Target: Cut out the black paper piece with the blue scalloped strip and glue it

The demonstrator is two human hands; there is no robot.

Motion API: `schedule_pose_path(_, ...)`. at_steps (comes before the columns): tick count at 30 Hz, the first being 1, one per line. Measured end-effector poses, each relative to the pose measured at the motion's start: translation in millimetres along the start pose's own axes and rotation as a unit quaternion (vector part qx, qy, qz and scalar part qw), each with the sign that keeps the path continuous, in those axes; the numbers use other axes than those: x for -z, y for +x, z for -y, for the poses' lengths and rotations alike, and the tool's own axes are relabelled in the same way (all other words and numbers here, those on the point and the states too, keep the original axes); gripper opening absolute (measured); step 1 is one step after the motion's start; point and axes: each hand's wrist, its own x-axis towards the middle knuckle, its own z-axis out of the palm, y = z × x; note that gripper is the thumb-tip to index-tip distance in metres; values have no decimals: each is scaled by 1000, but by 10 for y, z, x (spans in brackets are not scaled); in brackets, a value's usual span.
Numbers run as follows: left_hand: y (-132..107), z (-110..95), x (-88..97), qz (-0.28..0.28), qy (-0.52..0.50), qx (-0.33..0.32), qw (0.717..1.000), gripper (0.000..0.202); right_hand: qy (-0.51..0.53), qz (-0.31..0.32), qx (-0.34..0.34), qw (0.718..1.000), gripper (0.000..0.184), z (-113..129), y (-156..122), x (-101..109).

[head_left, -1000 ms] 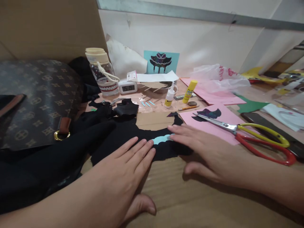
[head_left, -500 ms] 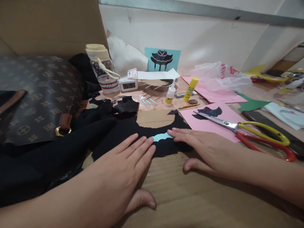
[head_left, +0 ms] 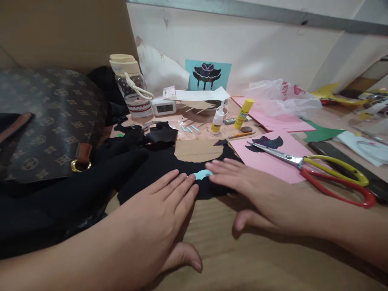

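My left hand (head_left: pixel 157 218) lies flat with fingers stretched out on a piece of black fabric (head_left: pixel 157 167) spread over the cardboard surface. My right hand (head_left: pixel 254 190) is also flat and open, its fingertips pressing on a small light-blue scalloped paper piece (head_left: pixel 200 175) that rests on the fabric. Only a short strip of the blue piece shows between the two hands. Neither hand holds anything.
Red-and-yellow scissors (head_left: pixel 318 167) lie on pink paper (head_left: pixel 273 161) to the right. A glue stick (head_left: pixel 243 113), a glue bottle (head_left: pixel 217 121), a pencil (head_left: pixel 241 135), a clock (head_left: pixel 163 107) and a water bottle (head_left: pixel 131 87) stand behind. A patterned brown bag (head_left: pixel 45 125) sits left.
My right hand has slid left over the blue paper piece, covering more of it. My left hand has stayed in place on the fabric.
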Motion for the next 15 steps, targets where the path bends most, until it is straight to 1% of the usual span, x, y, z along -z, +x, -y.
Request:
schedule_pose_path(2, 2, -1, 0, 4, -3, 1, 1000, 95, 57, 75, -2, 996, 92, 42, 101, -43)
schedule_pose_path(3, 0, -1, 0, 8, -7, 4, 1000, 96, 75, 102, -10, 992, 96, 58, 142, -61)
schedule_pose_path(5, -10, -2, -2, 15, -18, 10, 1000, 97, 92, 127, -30, 987, 98, 77, 188, -85)
schedule_pose_path(7, -21, -4, -8, 21, -25, 13, 999, 96, 83, 125, -37, 988, 98, 83, 183, -96)
schedule_pose_path(13, -32, 2, -8, 7, -38, 21, 999, 93, 42, 79, -42, 995, 92, 52, 52, -114)
schedule_pose_path(15, -23, 7, 1, 6, -32, 21, 999, 92, 27, 77, -42, 996, 93, 36, 24, -112)
